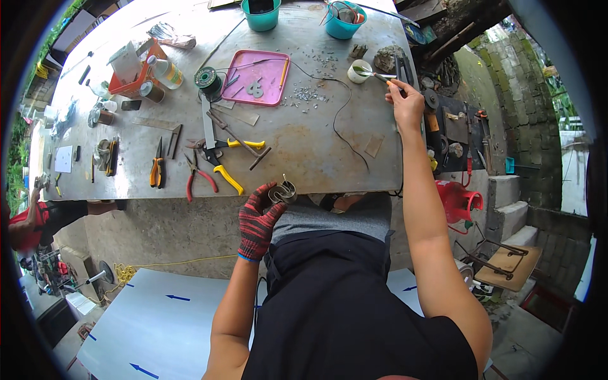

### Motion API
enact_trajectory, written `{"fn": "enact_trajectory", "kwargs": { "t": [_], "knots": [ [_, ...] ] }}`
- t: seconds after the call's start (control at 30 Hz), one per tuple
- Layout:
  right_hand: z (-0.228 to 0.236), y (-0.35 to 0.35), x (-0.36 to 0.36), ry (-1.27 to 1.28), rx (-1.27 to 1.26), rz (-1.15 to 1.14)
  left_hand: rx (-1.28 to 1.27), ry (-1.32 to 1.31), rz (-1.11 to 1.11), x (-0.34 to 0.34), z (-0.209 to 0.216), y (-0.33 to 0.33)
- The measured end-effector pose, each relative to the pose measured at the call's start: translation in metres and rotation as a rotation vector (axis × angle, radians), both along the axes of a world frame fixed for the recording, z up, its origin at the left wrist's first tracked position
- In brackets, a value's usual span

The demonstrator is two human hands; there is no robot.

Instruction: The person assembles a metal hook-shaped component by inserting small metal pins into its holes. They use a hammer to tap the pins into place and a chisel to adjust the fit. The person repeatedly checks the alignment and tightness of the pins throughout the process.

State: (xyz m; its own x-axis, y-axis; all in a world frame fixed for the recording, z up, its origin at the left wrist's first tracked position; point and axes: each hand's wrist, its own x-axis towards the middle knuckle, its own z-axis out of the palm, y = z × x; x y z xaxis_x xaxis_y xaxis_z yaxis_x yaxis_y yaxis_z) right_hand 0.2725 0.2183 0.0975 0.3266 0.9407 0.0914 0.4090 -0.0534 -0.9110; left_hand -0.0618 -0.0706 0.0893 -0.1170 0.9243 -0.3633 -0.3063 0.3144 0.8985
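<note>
My left hand (pixel 258 223), in a red and black striped glove, is closed on a small round metal piece (pixel 283 192) with curled strips inside it, just off the table's near edge. My bare right hand (pixel 406 104) reaches to the far right of the table. Pinched in its fingers is a slim-handled tool (pixel 381 77), which looks like a small brush. Its far end is over or inside a small white cup (pixel 356 76); I cannot tell how deep. Beside the cup lies a rough grey stone (pixel 390 59).
On the metal table (pixel 304 161) lie yellow-handled snips (pixel 223 166), red-handled pliers (pixel 200 177), orange-handled pliers (pixel 156 170) and a wire spool (pixel 207 80). Farther off are a pink tray (pixel 280 96), scattered metal bits, two teal buckets (pixel 261 20) and an orange basket (pixel 117 87). Another person (pixel 39 221) is at far left.
</note>
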Motion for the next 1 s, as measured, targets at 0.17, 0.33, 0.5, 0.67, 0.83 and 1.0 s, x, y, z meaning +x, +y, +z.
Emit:
{"fn": "enact_trajectory", "kwargs": {
  "t": [0.17, 0.33, 0.5, 0.67, 0.83, 1.0],
  "knots": [
    [-0.021, -0.003, 0.007, -0.092, 0.056, -0.049, 0.015, -0.008, 0.009, -0.002, 0.007, -0.004],
    [-0.024, -0.014, 0.000, -0.327, 0.054, -0.074, 0.023, -0.015, 0.038, -0.008, 0.011, -0.012],
    [-0.034, -0.010, 0.011, -0.306, 0.024, -0.040, 0.038, -0.031, 0.048, -0.009, 0.011, -0.019],
    [-0.010, -0.029, 0.010, 0.503, -0.082, 0.059, 0.051, -0.023, 0.059, -0.012, 0.013, -0.025],
    [0.014, -0.060, 0.002, 0.678, -0.100, 0.154, 0.040, -0.066, 0.064, -0.014, 0.013, -0.026],
    [0.036, -0.084, -0.013, 0.747, -0.099, 0.196, 0.057, -0.026, 0.054, -0.016, 0.008, -0.028]
  ]
}}
